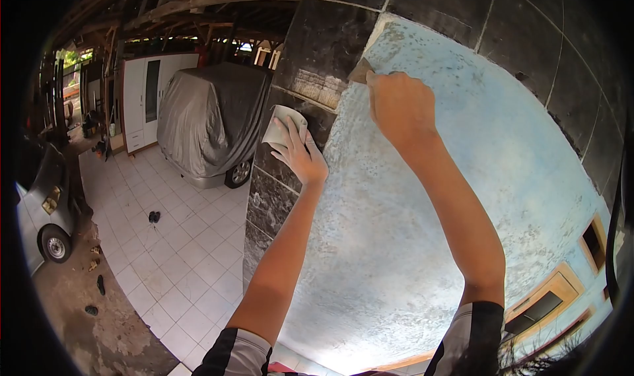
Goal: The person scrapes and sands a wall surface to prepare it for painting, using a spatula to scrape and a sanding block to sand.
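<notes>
My right hand [401, 108] is closed around a scraper, whose dark triangular blade [360, 71] touches the edge of the blue, worn wall paint [409, 198] beside the dark tiles. Its handle is hidden in my fist. Lower and to the left, my left hand [300, 153] has its fingers spread over a pale, curved sheet [285, 122], pressing it against the dark tiled column [271, 194]. Whether the sheet is paper or something else I cannot tell.
A covered car [205, 118] stands on the white tiled floor [178, 264] at the left, before a white cabinet [148, 99]. Another car [49, 204] is at the far left. Sandals [154, 216] lie on the floor. Orange-framed windows [541, 303] are at the lower right.
</notes>
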`<state>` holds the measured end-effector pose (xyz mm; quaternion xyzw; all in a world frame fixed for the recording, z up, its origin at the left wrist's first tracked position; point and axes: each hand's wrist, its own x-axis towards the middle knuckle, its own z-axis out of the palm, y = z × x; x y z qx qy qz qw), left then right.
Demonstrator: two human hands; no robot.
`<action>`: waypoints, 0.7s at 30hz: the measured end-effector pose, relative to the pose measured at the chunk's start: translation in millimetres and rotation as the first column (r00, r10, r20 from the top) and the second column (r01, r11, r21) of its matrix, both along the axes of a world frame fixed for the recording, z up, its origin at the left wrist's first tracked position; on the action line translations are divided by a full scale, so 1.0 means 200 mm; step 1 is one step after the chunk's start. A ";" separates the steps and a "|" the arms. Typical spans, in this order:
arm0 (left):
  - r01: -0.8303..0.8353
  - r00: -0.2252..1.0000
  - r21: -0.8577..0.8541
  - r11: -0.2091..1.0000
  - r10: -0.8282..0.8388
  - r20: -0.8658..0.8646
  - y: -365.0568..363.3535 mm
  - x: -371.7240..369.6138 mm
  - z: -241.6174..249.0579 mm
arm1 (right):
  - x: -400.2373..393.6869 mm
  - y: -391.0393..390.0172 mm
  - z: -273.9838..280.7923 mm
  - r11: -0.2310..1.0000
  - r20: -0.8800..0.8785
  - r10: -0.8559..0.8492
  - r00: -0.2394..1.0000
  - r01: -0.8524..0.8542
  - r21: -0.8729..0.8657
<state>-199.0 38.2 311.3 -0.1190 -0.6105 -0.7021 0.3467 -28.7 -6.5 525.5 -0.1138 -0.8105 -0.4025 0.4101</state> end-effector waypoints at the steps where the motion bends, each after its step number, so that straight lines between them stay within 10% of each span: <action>1: 0.003 1.000 -0.003 1.000 -0.003 0.001 0.00 0.00 0.00 | 0.04 0.02 0.01 0.997 -0.041 0.070 0.997 -0.069 0.024; 15: 0.062 0.992 -0.132 0.989 -0.047 0.114 -0.12 0.01 0.16 | 1.93 0.97 0.48 0.898 -0.687 0.404 0.604 -0.117 0.425; 18: -0.119 0.977 -0.265 0.957 0.066 -0.201 -0.19 0.12 0.35 | 2.31 1.29 0.49 0.995 -0.830 0.051 0.555 0.047 0.092; 21: -0.170 0.859 -0.388 0.906 -0.056 -0.508 -0.18 0.18 0.50 | 2.37 1.45 0.43 0.991 -0.851 0.117 0.513 -0.011 0.130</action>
